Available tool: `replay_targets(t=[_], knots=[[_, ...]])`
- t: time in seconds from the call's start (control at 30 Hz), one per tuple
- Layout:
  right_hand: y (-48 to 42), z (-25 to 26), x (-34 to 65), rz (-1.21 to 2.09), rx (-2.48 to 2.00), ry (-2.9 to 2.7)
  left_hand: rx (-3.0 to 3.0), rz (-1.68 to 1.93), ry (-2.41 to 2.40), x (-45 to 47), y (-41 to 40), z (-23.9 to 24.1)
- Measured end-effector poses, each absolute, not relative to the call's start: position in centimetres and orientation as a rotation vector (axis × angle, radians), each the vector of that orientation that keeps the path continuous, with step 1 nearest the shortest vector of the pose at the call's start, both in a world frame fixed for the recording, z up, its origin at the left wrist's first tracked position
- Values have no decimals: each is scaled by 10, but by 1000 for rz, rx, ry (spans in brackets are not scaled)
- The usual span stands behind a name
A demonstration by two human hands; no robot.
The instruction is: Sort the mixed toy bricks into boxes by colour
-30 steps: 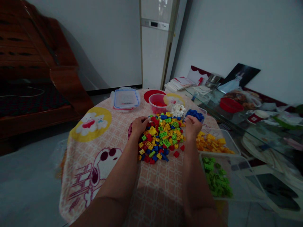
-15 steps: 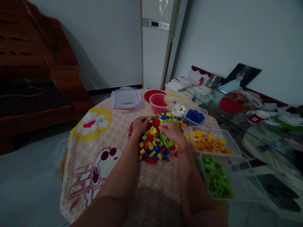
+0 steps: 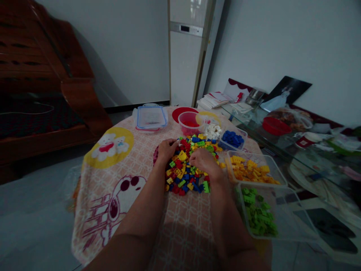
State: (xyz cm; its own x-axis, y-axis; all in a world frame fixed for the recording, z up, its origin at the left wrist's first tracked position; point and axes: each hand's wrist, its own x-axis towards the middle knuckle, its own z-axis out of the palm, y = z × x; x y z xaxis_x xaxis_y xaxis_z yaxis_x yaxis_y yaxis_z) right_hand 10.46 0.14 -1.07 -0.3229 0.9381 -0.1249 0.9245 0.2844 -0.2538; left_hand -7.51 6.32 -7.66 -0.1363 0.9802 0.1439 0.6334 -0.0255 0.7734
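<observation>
A heap of mixed toy building bricks (image 3: 184, 174) in red, yellow, blue and green lies on the cloth between my arms. On its left side is my left hand (image 3: 168, 149), fingers bent together, with a small white brick (image 3: 179, 142) at the fingertips. My right hand (image 3: 203, 159) is over the heap's right part, its fingers curled inward; whatever they hold is hidden. A green brick (image 3: 206, 187) lies at the near right edge of the heap, by my right wrist.
Clear boxes on the right hold yellow bricks (image 3: 249, 171), green bricks (image 3: 258, 214) and blue bricks (image 3: 232, 139). Behind the heap stand a round tub (image 3: 189, 130) with red bricks and a pile of white bricks (image 3: 213, 131). Stacked lids (image 3: 151, 117) lie at the back left.
My right hand has shifted slightly toward me and its fingers are more curled. A green brick now lies at the heap's near right edge. My left hand has stayed in place.
</observation>
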Motion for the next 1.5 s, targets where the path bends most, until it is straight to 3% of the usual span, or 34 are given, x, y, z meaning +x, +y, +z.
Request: replay_targets(t=[0.37,0.7,0.87,1.1,1.5], knots=[[-3,-9,97,335,-1811,-2578,1693,1029,1787,-76,62,-78],[2,-8,132,609,-1737,-2134,1684,1030,1790,-76,61,-76],[2,-9,127,677,-1702,-2213,1683,1021,1779,-75,61,-74],[-3,-8,99,514,-1767,-2533,1687,1023,1784,-76,61,-75],[-7,-4,95,314,-1935,-2540,1675,1016,1805,-75,62,-76]])
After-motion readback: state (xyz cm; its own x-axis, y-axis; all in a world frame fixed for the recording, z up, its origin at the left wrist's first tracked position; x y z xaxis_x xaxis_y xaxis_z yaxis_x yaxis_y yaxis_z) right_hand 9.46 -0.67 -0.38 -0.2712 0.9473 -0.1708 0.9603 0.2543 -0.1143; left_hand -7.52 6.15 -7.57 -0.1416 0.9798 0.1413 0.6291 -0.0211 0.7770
